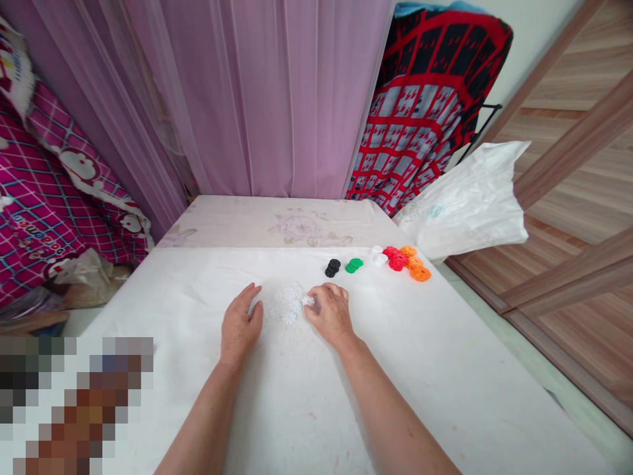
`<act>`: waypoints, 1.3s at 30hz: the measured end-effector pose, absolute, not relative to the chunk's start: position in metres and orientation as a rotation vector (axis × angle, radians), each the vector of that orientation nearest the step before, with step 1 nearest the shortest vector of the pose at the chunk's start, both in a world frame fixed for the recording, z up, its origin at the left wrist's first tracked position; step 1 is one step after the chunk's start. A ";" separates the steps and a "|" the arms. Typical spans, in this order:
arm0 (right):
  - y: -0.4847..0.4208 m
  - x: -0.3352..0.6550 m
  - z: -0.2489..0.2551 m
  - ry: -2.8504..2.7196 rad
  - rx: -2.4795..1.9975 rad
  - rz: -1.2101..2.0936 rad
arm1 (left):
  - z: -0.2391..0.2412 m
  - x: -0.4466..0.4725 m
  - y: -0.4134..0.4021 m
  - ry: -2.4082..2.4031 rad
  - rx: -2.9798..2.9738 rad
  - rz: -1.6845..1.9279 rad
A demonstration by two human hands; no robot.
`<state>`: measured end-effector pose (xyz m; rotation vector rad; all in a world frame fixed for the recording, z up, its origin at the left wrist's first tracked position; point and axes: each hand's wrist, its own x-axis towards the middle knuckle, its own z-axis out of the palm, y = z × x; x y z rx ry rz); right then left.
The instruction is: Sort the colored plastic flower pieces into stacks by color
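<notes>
A loose heap of small white flower-shaped pieces (287, 303) lies on the white tablecloth (297, 396) between my hands. At the heap's right side, my right hand (332, 313) pinches a white flower-shaped piece (307, 301) between thumb and fingertips. To the left, my left hand (242, 323) rests near the cloth with its thumb apart from the fingers, holding nothing. Behind my right hand are a few black crocheted rounds (333, 268) and some green crocheted rounds (354, 265), overlapping one another.
Farther right lie white crocheted pieces (379, 256), red ones (397, 258) and orange ones (420, 273). A white plastic bag (469, 198) hangs at the table's right edge. Purple curtains (277, 99) stand behind the table. A pixelated patch covers the lower left corner.
</notes>
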<state>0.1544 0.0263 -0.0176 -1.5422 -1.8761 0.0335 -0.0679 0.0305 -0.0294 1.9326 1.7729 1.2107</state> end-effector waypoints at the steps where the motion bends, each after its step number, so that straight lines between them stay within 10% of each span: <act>1: 0.027 0.160 -0.018 -1.808 -1.544 0.019 | -0.029 -0.068 0.030 1.771 1.932 1.213; 39: 0.017 0.137 -0.009 -2.063 -1.460 0.056 | -0.031 -0.064 0.030 1.768 1.935 1.214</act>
